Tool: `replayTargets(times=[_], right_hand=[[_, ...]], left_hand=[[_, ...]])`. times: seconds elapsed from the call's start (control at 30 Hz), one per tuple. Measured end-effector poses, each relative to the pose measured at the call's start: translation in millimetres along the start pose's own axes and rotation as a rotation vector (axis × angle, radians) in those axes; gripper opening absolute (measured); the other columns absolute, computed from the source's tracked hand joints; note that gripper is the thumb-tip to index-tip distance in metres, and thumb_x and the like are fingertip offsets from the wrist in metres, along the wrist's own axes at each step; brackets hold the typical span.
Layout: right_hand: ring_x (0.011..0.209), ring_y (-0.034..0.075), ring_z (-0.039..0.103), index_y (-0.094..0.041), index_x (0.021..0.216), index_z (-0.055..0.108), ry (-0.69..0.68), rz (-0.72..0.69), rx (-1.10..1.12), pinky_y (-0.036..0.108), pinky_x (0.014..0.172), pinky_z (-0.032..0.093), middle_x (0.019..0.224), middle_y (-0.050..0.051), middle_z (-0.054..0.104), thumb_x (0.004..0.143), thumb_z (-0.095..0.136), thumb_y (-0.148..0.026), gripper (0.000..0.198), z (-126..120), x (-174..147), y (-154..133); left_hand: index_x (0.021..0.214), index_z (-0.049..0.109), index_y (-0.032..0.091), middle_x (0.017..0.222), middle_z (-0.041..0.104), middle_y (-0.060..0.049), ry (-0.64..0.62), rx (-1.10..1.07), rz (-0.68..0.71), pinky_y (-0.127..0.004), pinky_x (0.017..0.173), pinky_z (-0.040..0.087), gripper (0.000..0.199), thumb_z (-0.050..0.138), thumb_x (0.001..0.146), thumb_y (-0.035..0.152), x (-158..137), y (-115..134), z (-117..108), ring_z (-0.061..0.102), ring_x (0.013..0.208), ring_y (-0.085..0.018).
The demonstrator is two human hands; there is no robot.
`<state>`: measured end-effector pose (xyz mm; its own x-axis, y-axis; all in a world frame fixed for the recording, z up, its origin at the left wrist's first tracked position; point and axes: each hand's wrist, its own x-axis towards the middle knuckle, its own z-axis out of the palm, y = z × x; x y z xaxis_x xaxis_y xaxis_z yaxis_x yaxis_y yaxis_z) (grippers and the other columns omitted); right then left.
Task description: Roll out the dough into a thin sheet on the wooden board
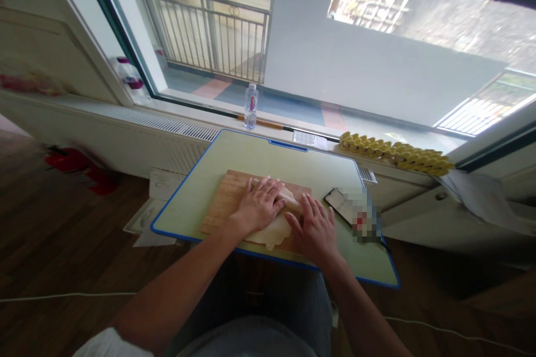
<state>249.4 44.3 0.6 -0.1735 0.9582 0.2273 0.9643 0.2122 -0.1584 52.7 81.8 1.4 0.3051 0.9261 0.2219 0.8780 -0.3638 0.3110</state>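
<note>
On a wooden board (220, 201) lies a flat, pale sheet of dough (272, 234) with a ragged near edge. A pale rolling pin (295, 208) runs across the dough, mostly covered by my hands. My left hand (264, 201) rests flat over its left part, fingers stretched forward. Over the right end, my right hand (315, 223) lies palm down with its fingers extended and thumb apart. Neither hand is wrapped round the pin.
The board sits on a light green, blue-edged table (201, 173). A phone (341, 204) lies to the right. On the windowsill stand a water bottle (250, 107) and a yellow row of folded pieces (393, 153). A red fire extinguisher (79, 166) is at the left.
</note>
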Motion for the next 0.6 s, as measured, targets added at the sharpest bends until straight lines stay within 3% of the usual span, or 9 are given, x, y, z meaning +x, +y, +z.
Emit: replayTargets(times=[0.33, 0.6], right_hand=[[0.155, 0.033, 0.035, -0.013, 0.163, 0.034, 0.010, -0.079, 0.047, 0.059, 0.124, 0.023, 0.167, 0.018, 0.040, 0.105, 0.039, -0.066, 0.079, -5, -54, -21], [0.155, 0.034, 0.034, -0.016, 0.163, 0.036, -0.003, -0.038, 0.037, 0.064, 0.125, 0.020, 0.166, 0.017, 0.042, 0.105, 0.038, -0.066, 0.077, 2, -29, -10]], left_hand=[[0.160, 0.044, 0.025, 0.167, 0.044, -0.008, 0.041, 0.045, 0.038, -0.060, 0.130, 0.020, 0.061, 0.039, 0.107, 0.055, -56, 1, -14, 0.031, 0.159, -0.031], [0.159, 0.046, 0.024, 0.166, 0.045, -0.009, 0.039, 0.066, 0.044, -0.064, 0.130, 0.019, 0.061, 0.043, 0.106, 0.054, -31, 1, -7, 0.033, 0.157, -0.032]])
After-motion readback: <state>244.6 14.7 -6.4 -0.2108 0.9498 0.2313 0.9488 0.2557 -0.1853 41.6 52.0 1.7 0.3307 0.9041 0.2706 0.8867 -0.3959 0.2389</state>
